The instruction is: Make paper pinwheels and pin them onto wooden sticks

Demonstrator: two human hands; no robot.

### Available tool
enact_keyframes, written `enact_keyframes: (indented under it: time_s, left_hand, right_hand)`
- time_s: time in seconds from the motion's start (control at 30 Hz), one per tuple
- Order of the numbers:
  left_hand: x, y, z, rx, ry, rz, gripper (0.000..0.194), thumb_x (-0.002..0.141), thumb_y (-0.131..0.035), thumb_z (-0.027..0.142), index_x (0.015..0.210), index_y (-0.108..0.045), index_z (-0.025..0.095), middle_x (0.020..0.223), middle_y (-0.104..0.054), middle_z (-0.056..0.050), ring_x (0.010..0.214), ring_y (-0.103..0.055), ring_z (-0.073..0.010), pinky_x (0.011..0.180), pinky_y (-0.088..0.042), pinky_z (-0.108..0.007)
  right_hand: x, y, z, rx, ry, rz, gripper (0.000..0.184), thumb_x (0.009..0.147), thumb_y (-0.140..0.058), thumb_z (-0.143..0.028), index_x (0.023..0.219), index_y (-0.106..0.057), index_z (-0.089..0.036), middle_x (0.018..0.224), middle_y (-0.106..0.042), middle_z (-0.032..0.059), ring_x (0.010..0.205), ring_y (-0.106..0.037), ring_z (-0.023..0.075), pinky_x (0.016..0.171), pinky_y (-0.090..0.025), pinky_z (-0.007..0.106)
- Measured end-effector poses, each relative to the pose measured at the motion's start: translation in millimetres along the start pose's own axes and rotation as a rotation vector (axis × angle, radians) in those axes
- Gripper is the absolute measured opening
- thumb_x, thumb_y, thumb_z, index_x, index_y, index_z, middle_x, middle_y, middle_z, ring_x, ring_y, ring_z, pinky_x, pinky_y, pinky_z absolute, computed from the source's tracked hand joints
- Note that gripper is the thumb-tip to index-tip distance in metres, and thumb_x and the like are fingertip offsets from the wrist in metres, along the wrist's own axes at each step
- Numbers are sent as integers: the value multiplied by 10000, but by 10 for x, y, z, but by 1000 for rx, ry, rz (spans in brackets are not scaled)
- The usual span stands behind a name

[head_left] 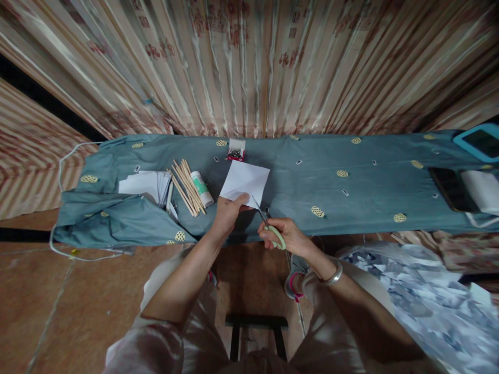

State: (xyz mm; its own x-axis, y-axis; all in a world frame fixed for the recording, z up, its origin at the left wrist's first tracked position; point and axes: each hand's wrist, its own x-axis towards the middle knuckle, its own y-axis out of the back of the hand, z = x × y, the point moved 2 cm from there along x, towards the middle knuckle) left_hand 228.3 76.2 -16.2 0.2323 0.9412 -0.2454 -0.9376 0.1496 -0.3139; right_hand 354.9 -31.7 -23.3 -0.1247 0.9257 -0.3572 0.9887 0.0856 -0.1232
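My left hand [230, 210] pinches the near edge of a white square sheet of paper [245, 179], thumb on top. Faint crease lines cross the sheet. In my right hand [283, 232] is a pair of scissors [277, 238] with pale green handles, the fingers wrapped in the loops. The scissor blades point up and left and meet the paper's lower right part; whether they are cutting into it I cannot tell. Just beyond the paper stands a small open red and white box [236, 150] of dark little pieces, too small to name.
Left of the paper lie a green and white tube [201, 188], several wooden sticks [187, 187] and a stack of white paper [144, 186]. A phone [446, 189] and a blue-framed device [479, 141] rest at the right. Paper scraps [432, 296] fill a bag below the table's right side.
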Motion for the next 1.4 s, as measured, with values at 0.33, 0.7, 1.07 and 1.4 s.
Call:
enact_keyframes:
  time_s: [0.33,0.7,1.07,1.4]
  left_hand:
    - [-49,-25,-57,80,-12,-27,266,547,-762,287,769,-678,167,718,-675,-3,581,-587,-146,502,-513,-260]
    - [-38,-16,-80,89,-26,-39,237,558,-759,299,736,-675,167,695,-666,3,569,-583,-142,521,-517,-269]
    - [-59,-35,-77,80,-17,-37,244,556,-766,299,727,-669,155,691,-668,-9,567,-579,-142,525,-522,-267]
    - [-36,-12,-123,107,-24,-42,236,562,-754,302,719,-670,147,678,-662,8,559,-573,-131,524,-507,-258]
  right_hand:
    - [8,35,-3,-41,19,31,454,662,-765,-588,762,-638,-164,546,-634,-24,454,-552,75,433,-416,189]
    - [21,44,24,-64,34,45,422,663,-784,-549,750,-644,-160,526,-624,-23,440,-538,80,423,-400,196]
    - [18,40,-6,-60,29,60,426,662,-782,-558,724,-636,-162,518,-611,-24,438,-528,78,436,-408,200]
    - [29,51,11,-84,54,59,422,670,-773,-565,712,-642,-167,513,-605,-27,446,-526,79,447,-406,204]
